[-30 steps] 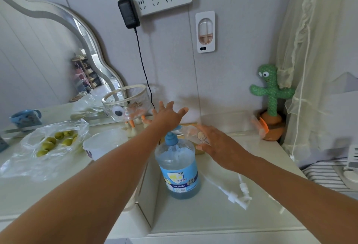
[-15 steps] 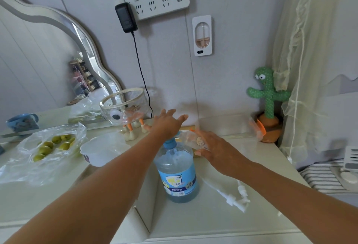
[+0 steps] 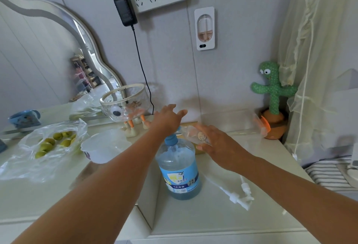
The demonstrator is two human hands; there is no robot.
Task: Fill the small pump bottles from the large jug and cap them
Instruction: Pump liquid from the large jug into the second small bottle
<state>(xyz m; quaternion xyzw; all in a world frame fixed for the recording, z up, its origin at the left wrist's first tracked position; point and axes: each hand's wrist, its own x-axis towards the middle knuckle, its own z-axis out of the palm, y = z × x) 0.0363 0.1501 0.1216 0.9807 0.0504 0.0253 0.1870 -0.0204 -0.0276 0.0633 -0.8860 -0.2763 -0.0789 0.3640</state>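
Centre frame, your left hand [image 3: 168, 117] spreads open above the jug [image 3: 179, 168] on the white counter [image 3: 193, 216]. Your right hand [image 3: 217, 143] grips a small bottle [image 3: 195, 136] beside it. A mirror [image 3: 38, 59] fills upper left, a cactus toy [image 3: 273, 88] stands right.

Single head view, forward and down, close over hands [image 3: 168, 119]

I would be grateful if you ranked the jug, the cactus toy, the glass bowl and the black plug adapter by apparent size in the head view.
1. The jug and the cactus toy: about alike; the jug stands nearer the camera, so unranked.
2. The glass bowl.
3. The black plug adapter.
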